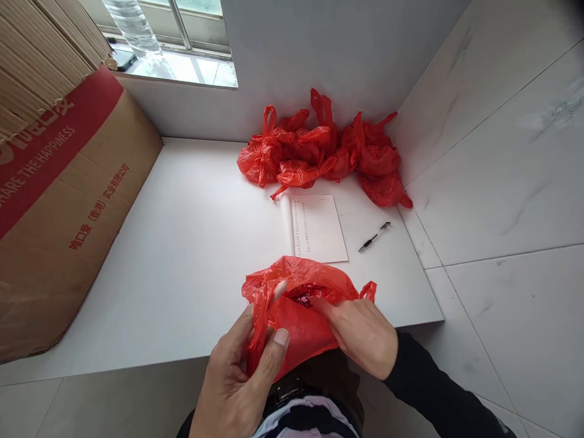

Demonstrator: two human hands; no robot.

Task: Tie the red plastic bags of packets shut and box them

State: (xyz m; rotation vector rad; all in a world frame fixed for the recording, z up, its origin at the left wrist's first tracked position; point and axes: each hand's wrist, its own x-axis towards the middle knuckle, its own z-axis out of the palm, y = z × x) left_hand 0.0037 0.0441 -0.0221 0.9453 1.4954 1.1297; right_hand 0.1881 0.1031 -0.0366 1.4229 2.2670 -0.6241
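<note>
A thin red plastic bag (305, 334) hangs over the table's front edge, its mouth gaping upward. Its left side is gathered in my left hand (244, 371), with the thumb and fingers closed round the plastic. My right hand (365, 331) reaches into the mouth from the right. Most of its fingers are hidden inside, so whether they hold anything does not show. Small dark red wrapped pieces (305, 298) lie in the bag by the right fingertips. One handle loop (368, 291) sticks out on the right.
Several tied red bags (296, 152) are heaped against the back wall. In front of them lie an open notebook (319, 228) and a black pen (375, 237). A big cardboard box (91, 207) stands at the left. On the window sill is a clear bottle (134, 30).
</note>
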